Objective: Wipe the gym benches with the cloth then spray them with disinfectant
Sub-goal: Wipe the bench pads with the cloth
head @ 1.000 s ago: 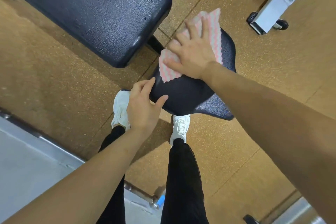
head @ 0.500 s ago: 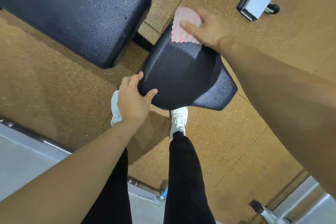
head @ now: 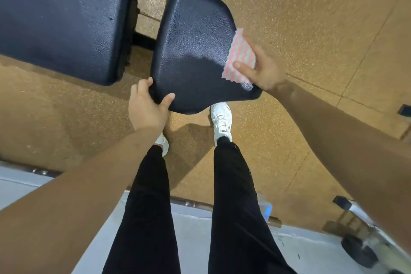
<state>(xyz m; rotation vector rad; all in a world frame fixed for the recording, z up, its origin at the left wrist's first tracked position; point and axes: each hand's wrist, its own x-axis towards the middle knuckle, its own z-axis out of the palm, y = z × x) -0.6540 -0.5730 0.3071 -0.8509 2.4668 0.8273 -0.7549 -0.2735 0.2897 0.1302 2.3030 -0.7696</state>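
At right edge of seat pad (head: 195,46): cloth (head: 241,55), pink-striped, judged thin, limp, light, likely to bunch unless pressed flat, pinched by thumb and fingers of right hand (head: 263,71); left hand (head: 146,107) curled round pad's near-left corner, probably slick.

The right hand (head: 264,69) has dragged the cloth (head: 240,56) from the seat pad's (head: 195,46) far end to its right edge.
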